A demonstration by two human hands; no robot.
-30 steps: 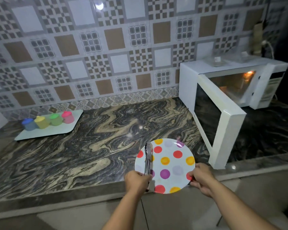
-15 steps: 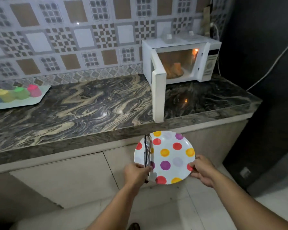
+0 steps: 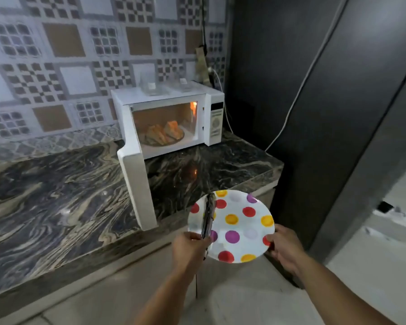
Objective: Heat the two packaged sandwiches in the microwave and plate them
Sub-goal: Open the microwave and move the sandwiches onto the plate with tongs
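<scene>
Where the dark marbled countertop (image 3: 56, 195) meets a patterned tile wall (image 3: 56, 55), one white microwave (image 3: 169, 118) stands mid-frame, door (image 3: 136, 184) open, two sandwiches (image 3: 164, 134) inside. At lower centre, the left hand (image 3: 190, 247) grips one pair of tongs (image 3: 209, 216) against one polka-dot plate (image 3: 239, 228); the right hand (image 3: 284, 247) grips its rim. Panel writing is unreadable.

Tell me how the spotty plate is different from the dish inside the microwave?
The spotty plate is held up in the air by the left hand and right hand; the dish sits inside the open microwave. The spotty plate carries only tongs, while the dish holds the two sandwiches. The plate has coloured dots; the dish looks plain. Both are round.
</scene>
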